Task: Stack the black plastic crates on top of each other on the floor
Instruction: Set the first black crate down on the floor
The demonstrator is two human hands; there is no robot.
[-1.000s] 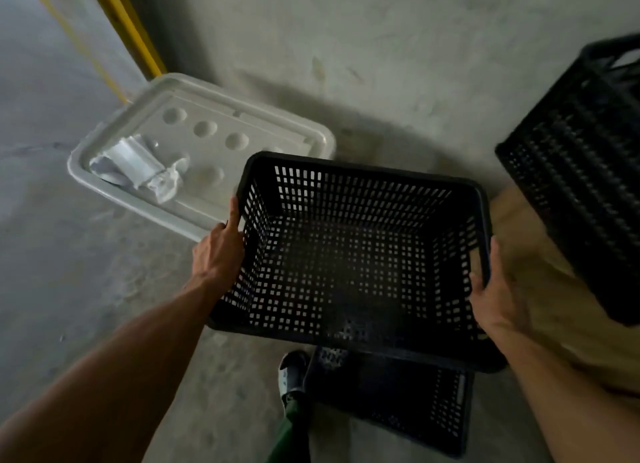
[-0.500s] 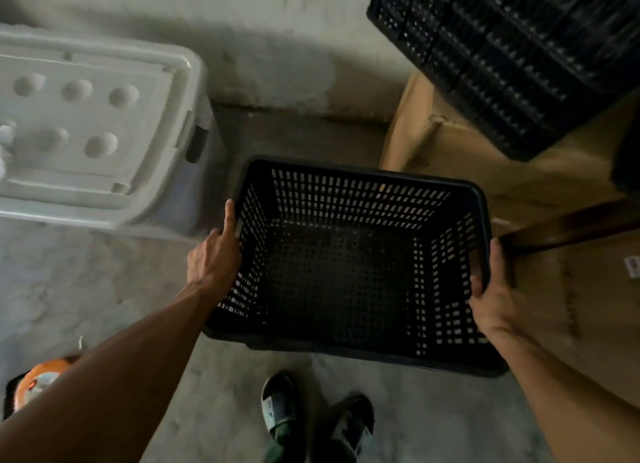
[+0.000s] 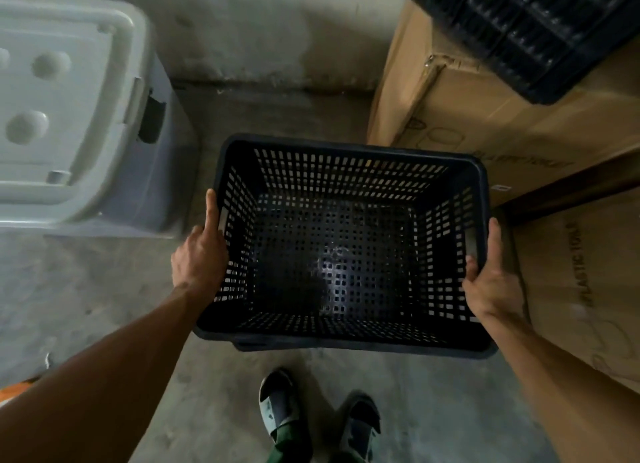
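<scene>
Left hand [image 3: 199, 254] and right hand [image 3: 491, 282] clasp opposite rims – black crate [image 3: 346, 248] level between them – steady for stacking

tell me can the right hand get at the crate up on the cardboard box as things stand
Probably not yet: the right hand is clamped on the rim of the held crate, as is the left hand. The other crate sits uncovered on the cardboard box.

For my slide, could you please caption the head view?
Both hands, left and right, hold an empty black crate over the floor beside cardboard boxes.
</scene>
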